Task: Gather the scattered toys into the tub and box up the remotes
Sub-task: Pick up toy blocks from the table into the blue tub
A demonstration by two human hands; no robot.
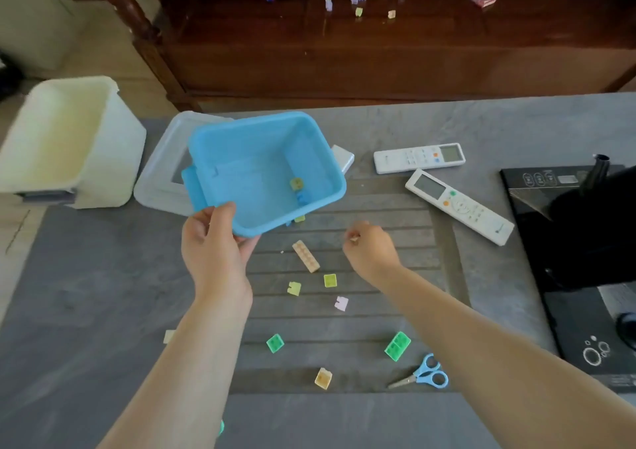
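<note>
My left hand (215, 242) grips the near rim of a blue plastic tub (265, 170) and tilts it toward me; two small bricks (299, 190) lie inside. My right hand (370, 250) hovers just right of the tub with its fingers pinched on something small and pale that I cannot make out. Several toy bricks are scattered on the grey table: a long beige one (305, 256), yellow-green ones (329, 280), a pink one (341, 303), green ones (397, 345) and an orange one (323, 378). Two white remotes (419, 158) (459, 206) lie at the right.
A clear lidded box (161, 176) sits behind the tub, a cream bin (69, 142) stands at the left. Blue scissors (425, 374) lie near the front. A black cooktop (585, 259) fills the right edge. More toys sit on the dark wooden bench (378, 35) beyond.
</note>
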